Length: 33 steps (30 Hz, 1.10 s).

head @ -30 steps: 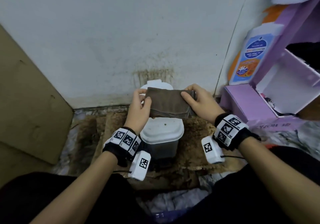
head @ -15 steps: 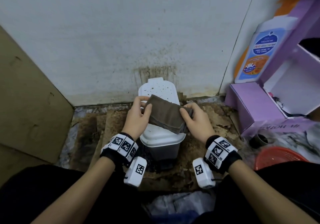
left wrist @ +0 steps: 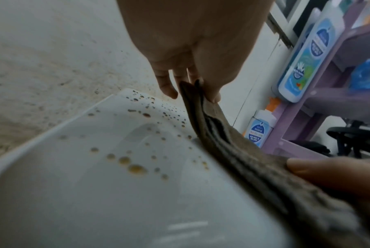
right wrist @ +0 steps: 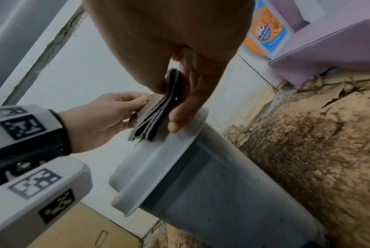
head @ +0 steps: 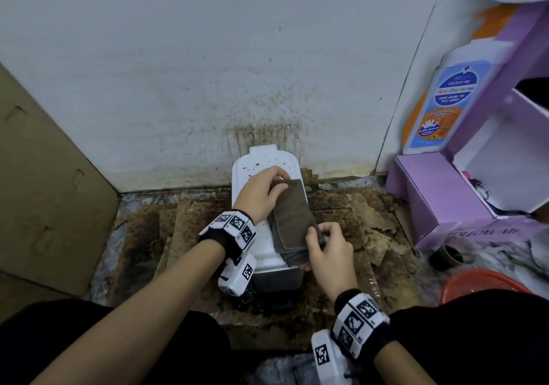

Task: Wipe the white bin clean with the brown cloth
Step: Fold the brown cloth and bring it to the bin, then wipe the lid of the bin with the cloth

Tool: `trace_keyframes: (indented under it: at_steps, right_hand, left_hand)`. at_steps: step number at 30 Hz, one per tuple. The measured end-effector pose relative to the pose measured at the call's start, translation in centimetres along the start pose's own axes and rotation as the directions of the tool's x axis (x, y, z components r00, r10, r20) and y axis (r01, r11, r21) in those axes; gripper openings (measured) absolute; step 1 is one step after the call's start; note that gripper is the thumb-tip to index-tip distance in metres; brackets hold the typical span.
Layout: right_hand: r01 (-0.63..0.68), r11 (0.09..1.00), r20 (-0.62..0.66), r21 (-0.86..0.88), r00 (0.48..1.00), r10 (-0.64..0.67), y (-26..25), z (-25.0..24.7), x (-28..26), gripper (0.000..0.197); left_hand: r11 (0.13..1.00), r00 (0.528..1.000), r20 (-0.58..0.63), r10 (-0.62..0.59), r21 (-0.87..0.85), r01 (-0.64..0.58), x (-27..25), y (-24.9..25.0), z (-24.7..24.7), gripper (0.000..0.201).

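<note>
White bin (head: 269,251): small, standing upright on stained cardboard by the wall; white lid, grey translucent body below.
Bin lid (left wrist: 107,167): closed, flat, rounded corners; brown droplets speckle its surface, thickest toward the 12 o'clock end.
Brown cloth (head: 292,218): folded into several layers, long and narrow, running from 12 to 6 o'clock along the lid's 3 o'clock side.
Cloth pose (right wrist: 156,115): lower edge touching the lid, layered edges showing.
Cloth grip: pinched at the 12 o'clock end by the left hand (head: 260,194), at the 6 o'clock end by the right hand (head: 328,251).
</note>
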State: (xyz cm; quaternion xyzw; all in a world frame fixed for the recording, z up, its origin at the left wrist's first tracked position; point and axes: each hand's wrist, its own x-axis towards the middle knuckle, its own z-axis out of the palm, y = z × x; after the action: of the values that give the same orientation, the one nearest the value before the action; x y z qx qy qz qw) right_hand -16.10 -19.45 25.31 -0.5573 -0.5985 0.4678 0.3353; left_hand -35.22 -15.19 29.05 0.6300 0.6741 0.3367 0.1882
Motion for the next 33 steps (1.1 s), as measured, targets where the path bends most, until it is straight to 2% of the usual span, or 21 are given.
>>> trace_keyframes:
  at_steps: [2, 4, 7, 9, 12, 15, 18, 21, 23, 25, 27, 30, 33]
  right_hand:
    - [-0.01, 0.999, -0.011, -0.037, 1.0, 0.009, -0.1, 0.1, 0.0, 0.014]
    - [-0.004, 0.981, -0.039, -0.193, 0.999, -0.004, -0.3, 0.0, -0.1, 0.017]
    - [-0.007, 0.827, -0.057, -0.563, 0.998, -0.03, -0.8, -0.3, -0.5, 0.023]
    - [0.029, 0.767, -0.078, -0.641, 0.992, -0.102, -0.8, -0.2, -0.6, 0.023]
    - [0.231, 0.768, -0.044, -0.598, 0.947, -0.319, -0.2, 0.0, 0.4, 0.026]
    - [0.479, 0.689, 0.155, -0.544, 0.864, -0.478, -0.5, -0.2, 2.0, 0.036]
    - [0.626, 0.589, 0.38, -0.511, 0.779, -0.499, -0.9, 0.7, 3.3, 0.048]
    - [0.648, 0.484, 0.479, -0.588, 0.762, -0.436, -0.4, 2.3, 3.8, 0.059]
    - [0.632, 0.441, 0.472, -0.637, 0.772, -0.425, -0.1, 2.9, 3.9, 0.062]
    - [0.623, 0.434, 0.457, -0.65, 0.778, -0.432, 0.0, 3.1, 4.0, 0.063]
    - [0.619, 0.442, 0.454, -0.649, 0.782, -0.427, -0.1, 3.3, 4.3, 0.064]
    - [0.61, 0.451, 0.47, -0.651, 0.791, -0.392, -0.4, 3.5, 5.4, 0.068]
    - [0.608, 0.448, 0.482, -0.655, 0.793, -0.372, -0.7, 3.9, 6.0, 0.073]
  left_hand:
    - [0.995, 1.0, 0.007, -0.016, 0.099, 0.015, 0.4, -0.4, 0.5, 0.01]
    - [0.979, 1.0, -0.002, -0.019, 0.202, 0.019, 0.6, -0.8, 0.8, 0.009]
    - [0.958, 1.0, -0.016, 0.005, 0.287, 0.0, 0.7, -1.2, 0.8, 0.01]
    - [0.945, 0.999, -0.026, 0.022, 0.327, -0.013, 0.5, -1.5, 0.6, 0.012]
    - [0.942, 0.997, -0.073, 0.038, 0.336, -0.012, -0.4, -2.3, -0.1, 0.019]
    - [0.965, 0.99, -0.141, -0.013, 0.258, 0.049, -2.4, -3.5, -1.2, 0.024]
    - [0.971, 0.971, -0.194, -0.14, 0.166, 0.173, -5.2, -5.1, -2.3, 0.037]
    - [0.951, 0.949, -0.106, -0.298, 0.047, 0.305, -8.3, -6.0, -2.5, 0.072]
    - [0.927, 0.928, 0.008, -0.374, -0.018, 0.374, -10.1, -6.0, -2.2, 0.107]
    - [0.919, 0.919, 0.079, -0.387, -0.049, 0.391, -11.3, -5.8, -1.6, 0.13]
    - [0.93, 0.931, 0.108, -0.35, -0.079, 0.359, -11.9, -5.6, -1.1, 0.139]
    - [0.951, 0.958, 0.099, -0.27, -0.13, 0.282, -12.3, -5.4, -0.2, 0.128]
    - [0.962, 0.964, 0.069, -0.256, -0.076, 0.261, -12.5, -5.6, 0.3, 0.129]
